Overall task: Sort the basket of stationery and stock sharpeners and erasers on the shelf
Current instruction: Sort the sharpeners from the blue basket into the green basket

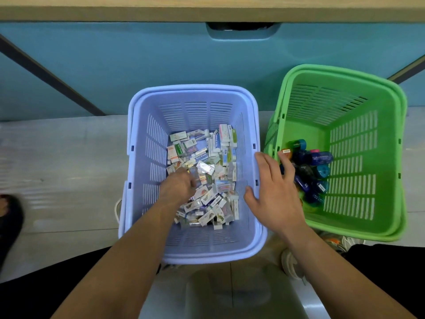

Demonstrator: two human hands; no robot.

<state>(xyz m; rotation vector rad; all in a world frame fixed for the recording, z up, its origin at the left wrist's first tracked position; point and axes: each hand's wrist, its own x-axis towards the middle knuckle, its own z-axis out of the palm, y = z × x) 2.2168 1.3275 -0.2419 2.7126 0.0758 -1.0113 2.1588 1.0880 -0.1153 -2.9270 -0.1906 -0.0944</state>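
A lilac basket [138,157] stands on the floor in front of me, its bottom covered with several boxed erasers [218,148]. My left hand [178,184] reaches down into that pile, fingers curled among the boxes; whether it grips one is hidden. To the right stands a green basket [358,157] with several blue and teal barrel sharpeners [318,157] at its bottom. My right hand [276,185] hovers with spread fingers over the gap between the two baskets, holding nothing.
A blue cabinet front [115,65] with a recessed handle [241,31] runs behind the baskets, under a wooden shelf edge [207,10]. Another person's sandalled foot [9,215] is at the left edge. My own shoe [291,263] shows below the green basket.
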